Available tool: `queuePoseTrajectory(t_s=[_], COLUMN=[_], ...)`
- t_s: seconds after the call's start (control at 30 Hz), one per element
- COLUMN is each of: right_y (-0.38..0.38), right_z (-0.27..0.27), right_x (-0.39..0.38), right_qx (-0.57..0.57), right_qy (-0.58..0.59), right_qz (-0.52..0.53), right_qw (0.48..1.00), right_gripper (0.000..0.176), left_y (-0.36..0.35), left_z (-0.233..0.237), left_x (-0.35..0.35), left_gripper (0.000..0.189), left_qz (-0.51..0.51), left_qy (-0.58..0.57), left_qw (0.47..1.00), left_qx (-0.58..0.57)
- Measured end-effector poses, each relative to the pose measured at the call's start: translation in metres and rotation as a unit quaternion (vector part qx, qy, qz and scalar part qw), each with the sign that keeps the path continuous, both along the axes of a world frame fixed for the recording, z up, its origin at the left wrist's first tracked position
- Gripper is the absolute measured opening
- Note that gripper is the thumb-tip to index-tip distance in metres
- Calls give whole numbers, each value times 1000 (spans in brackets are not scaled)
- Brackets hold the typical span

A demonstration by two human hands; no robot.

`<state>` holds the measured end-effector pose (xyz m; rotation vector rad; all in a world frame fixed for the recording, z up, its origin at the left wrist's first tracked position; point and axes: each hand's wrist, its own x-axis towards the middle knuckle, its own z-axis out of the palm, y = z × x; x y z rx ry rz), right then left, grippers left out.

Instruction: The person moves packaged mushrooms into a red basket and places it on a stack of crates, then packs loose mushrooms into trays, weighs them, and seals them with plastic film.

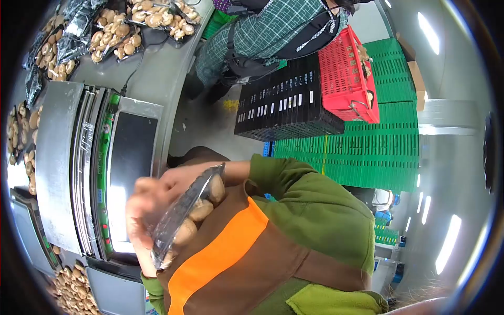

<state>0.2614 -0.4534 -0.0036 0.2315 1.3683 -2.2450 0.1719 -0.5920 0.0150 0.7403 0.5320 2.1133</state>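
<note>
A clear and dark plastic bag of mushrooms (pixel 188 220) is held on a slant in front of my brown apron, with several round tan caps in a row inside. My right hand (pixel 181 178), coming from the upper side of the picture, grips the bag from behind, and the film hides part of it. From below, my left hand (pixel 139 218) curls at the bag's other side, its fingers smeared by motion. Beside both hands lies a flat machine with a dark panel (pixel 134 149) and a green strip (pixel 106 173) of buttons.
Packed mushroom bags (pixel 110 34) lie on the grey table (pixel 149 68). Loose mushrooms (pixel 73 289) are heaped at lower left. A co-worker (pixel 262 31) stands near stacked black crates (pixel 283 102), a red basket (pixel 341 73) and stacked green crates (pixel 367 147).
</note>
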Motion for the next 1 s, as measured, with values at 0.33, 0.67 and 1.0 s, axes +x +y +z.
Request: queuePoseTrajectory(t_s=[0.33, 0.67, 1.0], right_y=[79, 185, 124], right_z=[69, -34, -15], right_x=[12, -108, -329], right_qx=[259, 47, -6], right_qy=[202, 81, 86], right_qz=[2, -417, -239], right_qw=[944, 904, 967], right_gripper=[54, 32, 34], left_y=[-59, 21, -84], left_z=[-28, -51, -14], left_x=[-1, -29, -209], left_gripper=[31, 34, 31], left_qz=[-168, -127, 389], left_qy=[-69, -80, 45], left_qw=[940, 897, 789], left_qx=[-290, -416, -474])
